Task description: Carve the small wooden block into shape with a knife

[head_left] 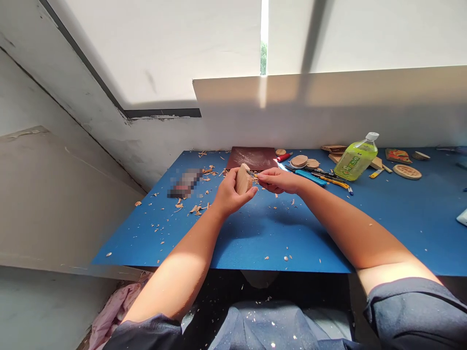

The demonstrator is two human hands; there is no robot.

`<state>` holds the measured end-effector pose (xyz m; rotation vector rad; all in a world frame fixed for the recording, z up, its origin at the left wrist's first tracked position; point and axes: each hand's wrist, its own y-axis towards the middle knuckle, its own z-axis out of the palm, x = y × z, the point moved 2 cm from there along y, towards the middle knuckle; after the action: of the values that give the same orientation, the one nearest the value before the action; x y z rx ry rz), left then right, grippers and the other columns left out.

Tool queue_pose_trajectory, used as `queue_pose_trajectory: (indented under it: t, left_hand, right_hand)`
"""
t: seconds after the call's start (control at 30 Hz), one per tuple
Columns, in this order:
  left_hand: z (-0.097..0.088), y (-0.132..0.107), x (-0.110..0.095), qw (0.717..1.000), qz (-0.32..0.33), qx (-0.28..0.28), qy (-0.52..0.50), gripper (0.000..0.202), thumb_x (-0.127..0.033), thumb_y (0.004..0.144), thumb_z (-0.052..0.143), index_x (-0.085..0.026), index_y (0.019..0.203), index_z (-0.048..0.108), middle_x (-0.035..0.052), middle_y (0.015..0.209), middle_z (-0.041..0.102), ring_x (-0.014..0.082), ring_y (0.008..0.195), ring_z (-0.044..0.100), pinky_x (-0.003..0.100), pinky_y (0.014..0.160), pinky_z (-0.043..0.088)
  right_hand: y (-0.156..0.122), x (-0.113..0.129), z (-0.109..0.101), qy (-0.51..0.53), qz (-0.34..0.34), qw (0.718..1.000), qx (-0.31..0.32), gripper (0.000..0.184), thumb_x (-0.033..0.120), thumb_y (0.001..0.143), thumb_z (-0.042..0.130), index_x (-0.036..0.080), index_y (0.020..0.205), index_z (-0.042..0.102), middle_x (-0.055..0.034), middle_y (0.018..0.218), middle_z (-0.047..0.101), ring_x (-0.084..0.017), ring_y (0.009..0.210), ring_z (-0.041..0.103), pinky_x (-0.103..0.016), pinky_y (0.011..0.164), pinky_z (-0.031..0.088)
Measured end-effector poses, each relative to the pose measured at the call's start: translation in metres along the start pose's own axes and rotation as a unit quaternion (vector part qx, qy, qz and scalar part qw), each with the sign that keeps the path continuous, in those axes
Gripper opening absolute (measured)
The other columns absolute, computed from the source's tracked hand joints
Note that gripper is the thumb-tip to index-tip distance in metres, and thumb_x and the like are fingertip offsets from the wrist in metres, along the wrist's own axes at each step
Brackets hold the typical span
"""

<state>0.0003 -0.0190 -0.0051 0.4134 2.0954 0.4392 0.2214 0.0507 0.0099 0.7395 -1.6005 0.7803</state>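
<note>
Wooden block [243, 179] stands nearly upright in my left hand [232, 191], fingers clenched around it, held above the blue desk [277, 233]. My right hand [279, 181] pinches a small carving knife [251, 172], its blade against the block's right edge. Wood shavings [197, 210] lie scattered across the desk; beyond my hands are a dark brown sheet [251, 158], wooden discs [299, 161], marker pens [324, 177] and a bottle of green liquid [355, 158]
</note>
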Motion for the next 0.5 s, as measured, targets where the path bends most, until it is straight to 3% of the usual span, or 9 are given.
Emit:
queue_pose_trajectory:
  t: [0.23, 0.5]
  left_hand:
    - [0.003, 0.0, 0.0, 1.0, -0.005, 0.002, -0.015, 0.066, -0.059, 0.087, 0.083, -0.023, 0.136, 0.057, 0.0075, 0.117, 0.073, 0.0223, 0.097, 0.068, 0.034, 0.085, 0.054]
    - [0.008, 0.0, 0.007, 0.998, -0.023, -0.057, 0.008, 0.063, -0.058, 0.087, 0.082, -0.024, 0.134, 0.058, 0.0064, 0.113, 0.073, 0.022, 0.094, 0.067, 0.036, 0.084, 0.052]
  right_hand:
    - [0.001, 0.0, 0.002, -0.011, -0.003, 1.0, -0.028, 0.062, 0.081, 0.092, 0.072, 0.022, 0.08, 0.054, 0.0082, 0.064, 0.033, -0.007, 0.053, 0.02, -0.022, 0.045, 0.015]
    - [0.012, -0.009, 0.015, -0.04, -0.082, 0.993, -0.075, 0.062, 0.081, 0.096, 0.065, 0.02, 0.087, 0.062, 0.0086, 0.061, 0.038, -0.008, 0.049, 0.026, -0.024, 0.042, 0.02]
